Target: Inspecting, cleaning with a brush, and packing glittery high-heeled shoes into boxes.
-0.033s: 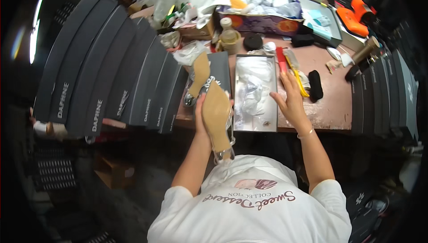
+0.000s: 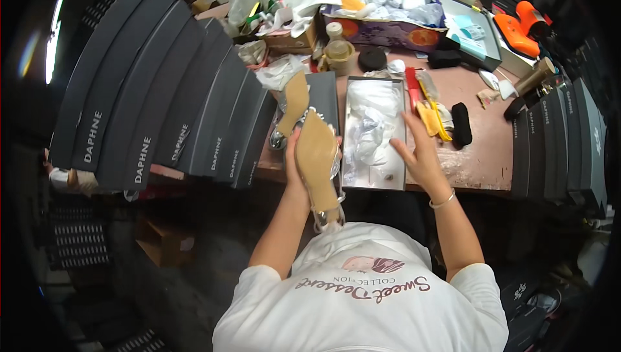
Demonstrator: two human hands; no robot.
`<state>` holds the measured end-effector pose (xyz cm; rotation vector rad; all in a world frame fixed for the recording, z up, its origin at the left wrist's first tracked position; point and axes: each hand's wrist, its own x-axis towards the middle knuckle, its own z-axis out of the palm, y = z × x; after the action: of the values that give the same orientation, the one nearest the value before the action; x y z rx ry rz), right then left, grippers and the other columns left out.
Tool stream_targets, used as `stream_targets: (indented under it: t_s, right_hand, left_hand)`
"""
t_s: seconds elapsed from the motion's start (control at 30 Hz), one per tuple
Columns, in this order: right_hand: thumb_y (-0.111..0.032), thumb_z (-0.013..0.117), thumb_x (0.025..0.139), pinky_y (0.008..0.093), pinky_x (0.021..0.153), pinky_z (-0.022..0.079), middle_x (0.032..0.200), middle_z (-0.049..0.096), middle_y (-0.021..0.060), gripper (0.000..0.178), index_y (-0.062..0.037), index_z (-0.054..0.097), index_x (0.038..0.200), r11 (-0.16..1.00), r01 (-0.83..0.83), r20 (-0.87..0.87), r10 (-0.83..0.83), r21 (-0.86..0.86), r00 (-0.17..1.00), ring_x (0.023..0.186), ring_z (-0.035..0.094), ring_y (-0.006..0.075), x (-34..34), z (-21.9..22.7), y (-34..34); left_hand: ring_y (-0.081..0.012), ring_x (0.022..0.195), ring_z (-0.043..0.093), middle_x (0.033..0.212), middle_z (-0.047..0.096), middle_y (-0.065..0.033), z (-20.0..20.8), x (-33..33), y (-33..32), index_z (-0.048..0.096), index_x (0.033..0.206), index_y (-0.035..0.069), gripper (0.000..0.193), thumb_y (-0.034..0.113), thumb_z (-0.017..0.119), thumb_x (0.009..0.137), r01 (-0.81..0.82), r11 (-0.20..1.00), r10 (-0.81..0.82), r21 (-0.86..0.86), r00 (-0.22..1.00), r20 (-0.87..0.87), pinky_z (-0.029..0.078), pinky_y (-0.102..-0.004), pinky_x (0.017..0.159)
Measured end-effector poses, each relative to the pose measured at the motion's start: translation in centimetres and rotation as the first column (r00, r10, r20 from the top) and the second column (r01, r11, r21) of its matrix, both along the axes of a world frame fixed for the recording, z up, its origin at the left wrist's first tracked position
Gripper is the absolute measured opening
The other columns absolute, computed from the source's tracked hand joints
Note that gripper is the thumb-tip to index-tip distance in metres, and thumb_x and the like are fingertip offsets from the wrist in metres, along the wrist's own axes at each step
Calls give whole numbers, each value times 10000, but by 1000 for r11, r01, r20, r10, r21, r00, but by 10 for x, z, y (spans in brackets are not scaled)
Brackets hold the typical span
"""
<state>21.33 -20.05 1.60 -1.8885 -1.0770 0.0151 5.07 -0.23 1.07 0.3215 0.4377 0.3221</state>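
Note:
My left hand is closed round a sandal, its tan sole turned up and its heel end toward me. Clear and silvery straps show along its edge. Behind it a second sandal lies sole up on a dark grey box lid. My right hand is open and holds nothing, its fingers spread at the right edge of an open shoebox. White tissue paper fills that box. Just beyond the fingertips lie a red brush-like tool, a yellow-handled tool and a yellow-orange pad.
Dark grey shoeboxes stand in a row at left, more at right. At the back are a purple carton of crumpled paper, a bottle and an orange tool. A black pad lies on the table.
My right hand has drawn back slightly from the red tool, uncovering the yellow-orange pad. The left hand still holds the sandal, and the view has shifted a little.

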Motion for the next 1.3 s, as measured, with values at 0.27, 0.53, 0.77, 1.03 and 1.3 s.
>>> stream_targets:
  t_s: [0.27, 0.53, 0.77, 1.03, 1.3]
  right_hand:
    - [-115, 663, 868, 315, 908, 470, 1275, 481, 117, 803, -76, 156, 1488, 819, -237, -842, 540, 523, 7, 1083, 546, 175, -118, -6, 0]
    - [-124, 723, 812, 308, 805, 538, 1245, 491, 115, 853, -62, 181, 1469, 838, -177, -856, 512, 516, -71, 985, 600, 182, -118, -1, 3]
    - [-84, 668, 864, 294, 740, 521, 1252, 503, 98, 832, -43, 119, 1488, 773, -428, -865, 499, 468, -43, 915, 577, 148, -87, -11, -11]
    - [-135, 698, 756, 437, 940, 434, 1241, 509, 247, 533, 9, 493, 1226, 831, 457, 143, -435, -316, 889, 1112, 515, 401, 140, -69, -80]
    - [22, 526, 771, 393, 853, 454, 1053, 558, 180, 399, 24, 540, 1170, 980, 140, -43, -136, 140, 990, 938, 569, 334, 51, 2, -54]
  left_hand:
    - [-306, 915, 614, 1034, 598, -192, -4, 11, 9, 539, 1157, 16, 593, 528, 510, 860, -189, 982, 190, 31, 981, -46, 546, -422, 716]
    - [-333, 1020, 594, 1112, 586, -213, -6, 6, 5, 507, 1225, 64, 602, 564, 481, 892, -208, 967, 222, 146, 971, -85, 498, -468, 890]
    - [-334, 1216, 491, 1202, 563, -188, -1, -17, -66, 236, 1414, 83, 765, 538, 546, 884, 60, 954, -54, 294, 998, -31, 390, -480, 1034]
    - [-160, 734, 580, 826, 585, -79, 18, 27, -49, 554, 893, 37, 319, 339, 657, 884, -139, 930, 217, 341, 955, -202, 512, -305, 693]
    - [-121, 664, 557, 761, 560, -44, 23, 47, -54, 534, 882, 55, 312, 340, 660, 884, -247, 890, 338, 384, 922, -190, 481, -262, 628]
